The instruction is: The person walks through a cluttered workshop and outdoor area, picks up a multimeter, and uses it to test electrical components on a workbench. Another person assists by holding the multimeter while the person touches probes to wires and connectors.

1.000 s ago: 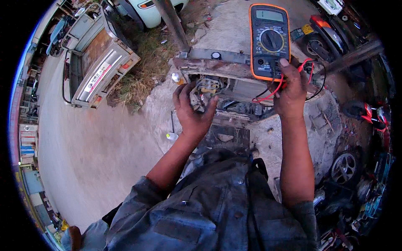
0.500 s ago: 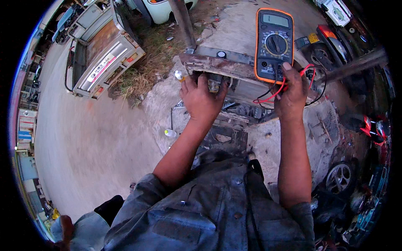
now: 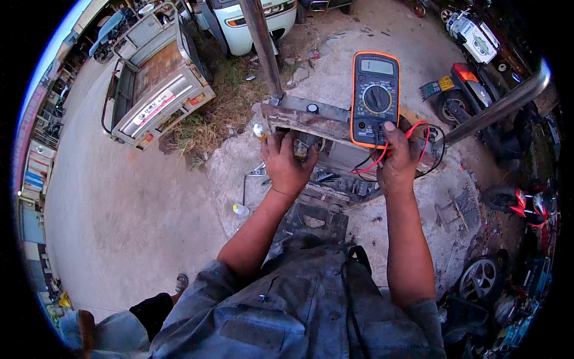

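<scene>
I see my right hand (image 3: 396, 161) holding the multimeter (image 3: 374, 99); my left hand (image 3: 287, 161) seems to grip a part on the metal frame (image 3: 299, 116).

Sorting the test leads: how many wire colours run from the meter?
2: a red lead and a black lead, both looping under the meter by the right hand; more may be hidden.

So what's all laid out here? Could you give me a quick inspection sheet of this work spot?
Surface: rough concrete slab outdoors, with a rusty metal frame on it.
Job's things: orange-edged meter, held upright; small metal part on the frame.
Clutter: small plastic bottle and loose bits on the ground.
Hands: right hand grips the meter's lower end; left hand rests on the metal part.
Cables: red and black leads looped by the right hand.
Surroundings: small truck, white vehicle, motorbikes, spare wheel, steel post.
</scene>
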Demonstrator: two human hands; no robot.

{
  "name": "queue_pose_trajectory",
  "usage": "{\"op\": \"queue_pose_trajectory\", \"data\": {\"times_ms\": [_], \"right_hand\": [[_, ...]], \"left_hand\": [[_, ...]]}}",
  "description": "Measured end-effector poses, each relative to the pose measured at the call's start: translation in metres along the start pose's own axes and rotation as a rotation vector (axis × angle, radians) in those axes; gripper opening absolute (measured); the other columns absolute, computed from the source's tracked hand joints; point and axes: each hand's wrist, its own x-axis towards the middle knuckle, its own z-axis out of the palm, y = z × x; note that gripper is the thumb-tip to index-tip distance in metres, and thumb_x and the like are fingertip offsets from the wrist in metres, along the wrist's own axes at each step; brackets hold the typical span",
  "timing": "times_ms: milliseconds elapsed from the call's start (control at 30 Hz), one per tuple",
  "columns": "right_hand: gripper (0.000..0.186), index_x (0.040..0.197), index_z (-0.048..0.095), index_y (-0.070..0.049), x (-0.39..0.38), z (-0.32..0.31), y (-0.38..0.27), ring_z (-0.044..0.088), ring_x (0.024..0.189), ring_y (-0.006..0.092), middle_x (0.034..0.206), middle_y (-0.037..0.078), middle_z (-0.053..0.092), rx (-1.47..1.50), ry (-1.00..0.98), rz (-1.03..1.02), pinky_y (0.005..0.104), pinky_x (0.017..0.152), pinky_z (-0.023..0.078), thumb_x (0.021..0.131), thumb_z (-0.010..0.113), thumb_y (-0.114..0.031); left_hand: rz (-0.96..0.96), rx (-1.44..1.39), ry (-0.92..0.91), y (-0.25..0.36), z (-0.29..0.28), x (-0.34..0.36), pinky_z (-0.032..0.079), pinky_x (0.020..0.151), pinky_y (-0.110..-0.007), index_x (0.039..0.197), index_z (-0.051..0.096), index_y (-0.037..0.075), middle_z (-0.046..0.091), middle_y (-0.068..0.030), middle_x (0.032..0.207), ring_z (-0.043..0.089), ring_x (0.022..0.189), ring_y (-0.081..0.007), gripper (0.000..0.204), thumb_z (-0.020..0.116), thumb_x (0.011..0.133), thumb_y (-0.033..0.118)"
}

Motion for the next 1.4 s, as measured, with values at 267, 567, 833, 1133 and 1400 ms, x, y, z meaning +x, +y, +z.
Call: {"op": "queue_pose_trajectory", "data": {"times_ms": [267, 567, 833, 1133, 1400], "right_hand": [[0.031, 0.103, 0.058, -0.004, 0.004, 0.013, 0.006, 0.059, 0.061, 0.0094, 0.086, 0.003, 0.065, -0.084, 0.023, -0.03, 0.0216, 0.044, 0.04, 0.081, 0.065, -0.025], [0.033, 0.104, 0.061, -0.003, 0.005, -0.008, 0.013, 0.065, 0.071, 0.0118, 0.09, 0.006, 0.067, -0.169, 0.033, -0.015, 0.0232, 0.05, 0.049, 0.084, 0.062, -0.029], [0.036, 0.11, 0.058, -0.002, 0.005, -0.018, 0.014, 0.06, 0.092, 0.0187, 0.105, 0.007, 0.06, -0.112, -0.028, -0.041, 0.0336, 0.077, 0.049, 0.088, 0.061, -0.03], [0.054, 0.122, 0.053, -0.003, -0.052, -0.063, -0.014, 0.066, 0.098, 0.0261, 0.113, 0.012, 0.063, 0.473, 0.081, 0.013, 0.0394, 0.081, 0.055, 0.082, 0.061, -0.039], [0.068, 0.129, 0.047, 0.001, -0.116, -0.106, -0.007, 0.064, 0.103, 0.0305, 0.118, 0.016, 0.062, 0.635, -0.011, 0.114, 0.0443, 0.088, 0.053, 0.073, 0.069, -0.032]], "left_hand": [[-0.017, -0.114, 0.068, -0.017, -0.003, -0.004, 0.04, 0.084, -0.046, 0.106, 0.06, 0.006, 0.053, -0.0161, 0.101, 0.049, 0.095, -0.0346, 0.05, 0.081, 0.063, 0.021], [-0.025, -0.292, 0.087, -0.028, -0.065, -0.026, 0.042, 0.086, -0.04, 0.106, 0.06, 0.003, 0.053, -0.0143, 0.101, 0.049, 0.099, -0.0307, 0.044, 0.077, 0.066, 0.01], [-0.007, -0.449, 0.096, -0.037, -0.087, 0.034, 0.047, 0.083, -0.037, 0.106, 0.062, 0.001, 0.061, -0.014, 0.102, 0.058, 0.094, -0.0287, 0.038, 0.076, 0.071, 0.006], [0.206, -0.435, -0.508, 0.032, -0.087, 0.134, 0.051, 0.08, -0.038, 0.112, 0.061, 0.003, 0.061, -0.0148, 0.105, 0.063, 0.093, -0.0308, 0.043, 0.076, 0.075, 0.018], [0.09, -0.475, -1.006, 0.045, -0.02, 0.179, 0.051, 0.078, -0.038, 0.108, 0.065, -0.001, 0.068, -0.0197, 0.095, 0.066, 0.085, -0.0295, 0.042, 0.075, 0.075, 0.023]]}}
